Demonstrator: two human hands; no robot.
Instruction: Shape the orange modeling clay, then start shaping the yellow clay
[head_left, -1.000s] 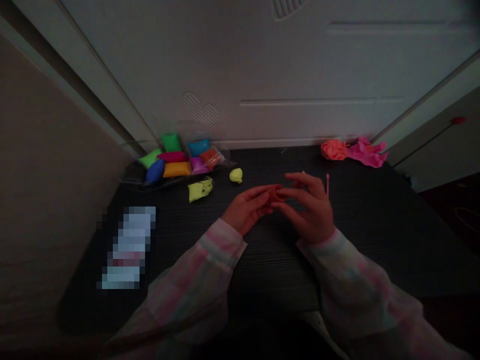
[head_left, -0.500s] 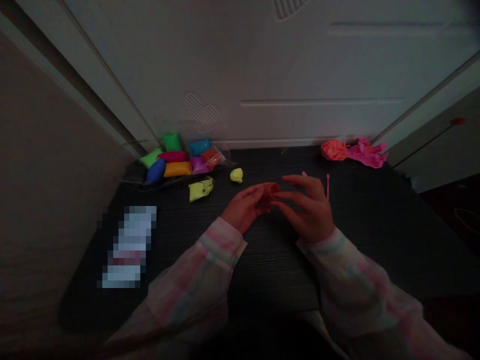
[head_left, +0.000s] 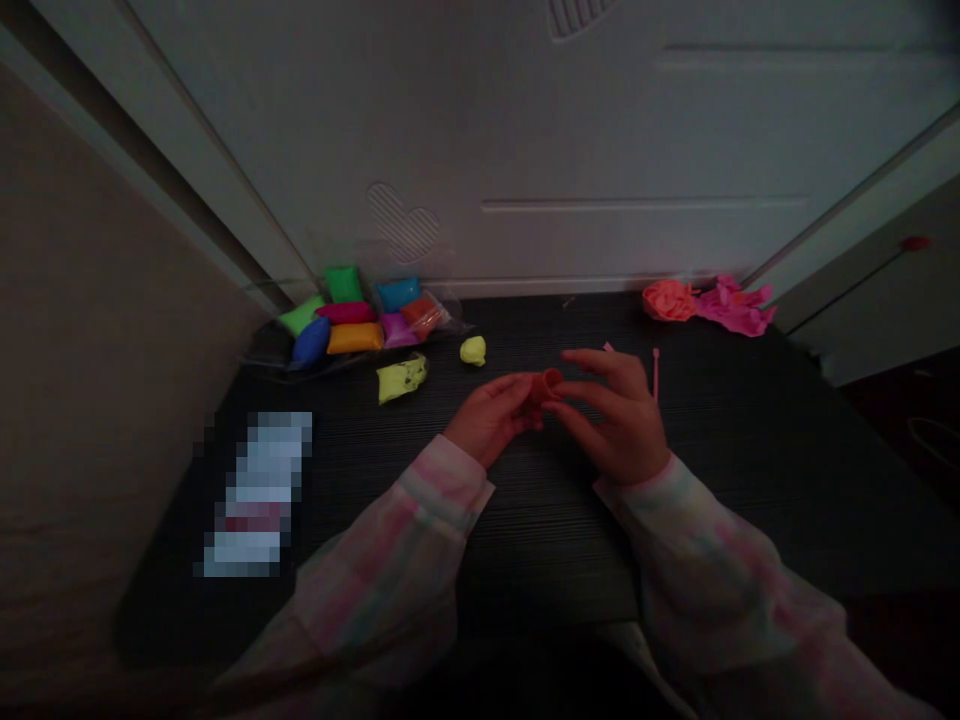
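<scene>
Though dim, a round-mouthed reddish piece (head_left: 545,386)

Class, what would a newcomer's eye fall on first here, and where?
Bright, multicoloured packets in a clear plastic bag stand out, back left on the black table. Crumpled orange and pink bundles lie back right. Centrally, the left hand holds a red hollow piece, with the right hand at its open end.

The dark, finely lined counter (head_left: 555,540) is occupied, left to right, by a pixelated panel (head_left: 261,490), a clear bag (head_left: 451,316) of coloured packets (head_left: 355,338), a yellow packet (head_left: 393,382), a yellow lump (head_left: 473,351), a slender pink stick (head_left: 656,372), an orange bundle (head_left: 668,300) and a pink bundle (head_left: 736,307).
</scene>
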